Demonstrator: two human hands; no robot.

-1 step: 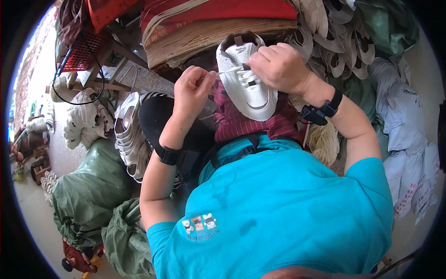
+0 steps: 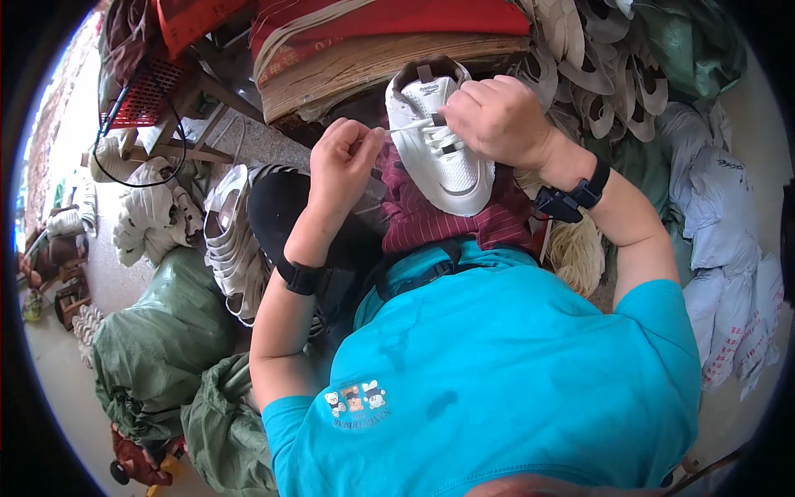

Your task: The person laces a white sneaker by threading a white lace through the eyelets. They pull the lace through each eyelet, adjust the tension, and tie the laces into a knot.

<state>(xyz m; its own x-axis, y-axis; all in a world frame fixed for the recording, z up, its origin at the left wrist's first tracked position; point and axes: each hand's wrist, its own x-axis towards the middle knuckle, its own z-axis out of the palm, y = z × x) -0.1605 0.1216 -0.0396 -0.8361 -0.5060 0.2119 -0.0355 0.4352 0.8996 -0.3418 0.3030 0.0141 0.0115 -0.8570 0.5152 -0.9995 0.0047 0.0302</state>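
- While the white shoe rests on the dark red striped cloth, toe toward the body, its lower rows look laced; the upper ones seem unfinished.
- A white lace stretches taut from the shoe's middle to the left hand — thumb and forefinger pinch it closed.
- Over the shoe's side, the right hand has its fingers bent in; their tips are hidden, so I cannot tell how tightly they close, or on what. It also covers some lace holes.
- Farther out, the wooden bench is partly covered — the green sack hides its contents.
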